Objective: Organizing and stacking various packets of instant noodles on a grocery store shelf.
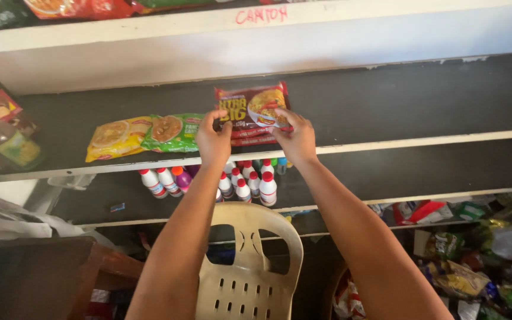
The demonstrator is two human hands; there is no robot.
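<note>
Both my hands reach up to a dark shelf (386,106) with a white front edge. My left hand (213,139) and my right hand (296,139) grip a small stack of dark red noodle packets (253,109) by its lower corners, near the shelf's front edge. The top packet shows a yellow noodle picture. To the left of the stack lie a green noodle packet (172,131) and a yellow noodle packet (117,137), flat on the same shelf.
Several small white bottles with red caps (250,184) stand on the shelf below. A beige plastic chair (250,266) is under my arms. Piled packets and bags (475,261) fill the lower right. More packets (1,127) sit at the far left.
</note>
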